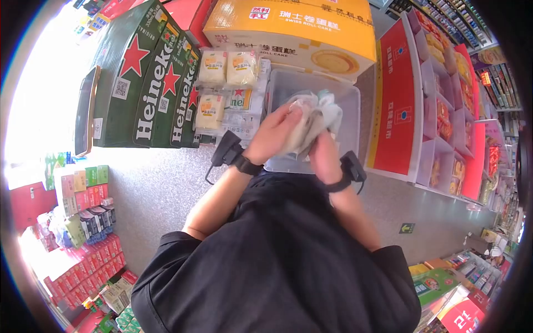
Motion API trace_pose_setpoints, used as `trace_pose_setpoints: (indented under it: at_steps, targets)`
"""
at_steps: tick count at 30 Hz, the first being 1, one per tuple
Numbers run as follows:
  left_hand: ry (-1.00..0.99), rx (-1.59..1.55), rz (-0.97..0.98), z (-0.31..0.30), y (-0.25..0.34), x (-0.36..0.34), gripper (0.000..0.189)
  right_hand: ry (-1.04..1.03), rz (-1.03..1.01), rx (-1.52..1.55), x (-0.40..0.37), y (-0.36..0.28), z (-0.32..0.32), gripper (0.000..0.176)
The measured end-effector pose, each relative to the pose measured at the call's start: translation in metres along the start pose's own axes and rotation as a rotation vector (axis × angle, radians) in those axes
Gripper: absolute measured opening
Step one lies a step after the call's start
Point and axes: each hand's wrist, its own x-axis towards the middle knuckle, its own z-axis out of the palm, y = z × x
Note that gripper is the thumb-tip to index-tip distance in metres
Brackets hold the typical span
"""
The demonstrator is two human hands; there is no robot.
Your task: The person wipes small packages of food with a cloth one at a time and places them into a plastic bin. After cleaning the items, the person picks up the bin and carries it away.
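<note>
Both of my hands are closed on a crumpled, whitish, thin sheet that looks like a plastic bag. My left hand grips its left side, fingers pointing up and right. My right hand has hold of its lower right side and is a little blurred. The bundle is over a translucent plastic bin, whose floor is mostly hidden by my hands. To the left of the bin, wrapped bread packs lie on a Heineken carton.
Green Heineken boxes stand at the left, and a yellow Swiss roll cake box sits behind the bin. On the right is a red-fronted display rack with packaged snacks. Stacked red boxes occupy the lower left of the floor.
</note>
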Motion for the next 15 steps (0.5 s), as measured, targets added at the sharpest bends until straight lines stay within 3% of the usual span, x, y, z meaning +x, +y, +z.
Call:
trace_pose_setpoints:
  at_steps: [1, 2, 5, 6, 8, 11, 15]
  targets:
    - [-0.032, 0.158, 0.085, 0.004, -0.001, 0.002, 0.038, -0.017, -0.028, -0.022, 0.004, -0.002, 0.002, 0.041]
    - [0.067, 0.329, 0.114, 0.007, 0.0, -0.002, 0.037, -0.096, -0.226, -0.658, 0.006, -0.004, -0.009, 0.043]
    - [0.27, 0.545, 0.298, 0.023, -0.014, -0.005, 0.034, 0.034, -0.114, -0.522, 0.008, -0.001, 0.012, 0.044]
    - [0.291, 0.482, 0.305, 0.024, -0.017, -0.005, 0.034, 0.025, -0.165, -0.59, 0.009, 0.001, 0.016, 0.044]
    - [0.328, 0.36, 0.324, 0.024, -0.022, -0.001, 0.033, 0.068, -0.029, -0.296, -0.004, 0.001, 0.021, 0.044]
    - [0.208, 0.127, 0.147, 0.012, -0.026, -0.001, 0.032, 0.102, 0.036, -0.048, -0.019, 0.001, 0.024, 0.044]
    - [0.265, -0.084, 0.07, 0.006, -0.02, -0.008, 0.033, -0.012, 0.116, 0.11, -0.032, 0.006, 0.0, 0.043]
